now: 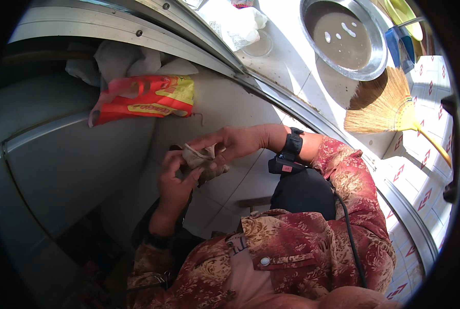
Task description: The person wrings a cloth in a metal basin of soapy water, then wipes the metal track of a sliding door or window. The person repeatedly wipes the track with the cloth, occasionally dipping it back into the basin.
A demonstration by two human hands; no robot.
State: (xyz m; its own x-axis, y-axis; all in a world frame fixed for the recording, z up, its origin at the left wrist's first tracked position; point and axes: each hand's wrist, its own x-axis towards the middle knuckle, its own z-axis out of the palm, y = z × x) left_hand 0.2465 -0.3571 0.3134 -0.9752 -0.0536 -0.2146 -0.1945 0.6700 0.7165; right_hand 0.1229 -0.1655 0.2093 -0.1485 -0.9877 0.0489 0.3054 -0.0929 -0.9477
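In front of my body, both hands grip one small crumpled off-white piece (196, 157), apparently cloth; its exact kind cannot be made out. My left hand (176, 177) holds its lower left side, with the thumb pressed along the near edge. From the right, my right hand (237, 143) reaches over it, fingers on the far rim and thumb on the near side. Part of the piece hangs below the fingers, and the palms hide the rest. A black strap with a small device (286, 165) is on my right wrist.
A red and yellow plastic bag (145, 98) lies ahead by white bags (127, 60). Beyond the metal door track (278, 102) stand a metal basin (380, 54) of murky water and a straw broom (382, 106). A pale cabinet panel (67, 166) borders the left.
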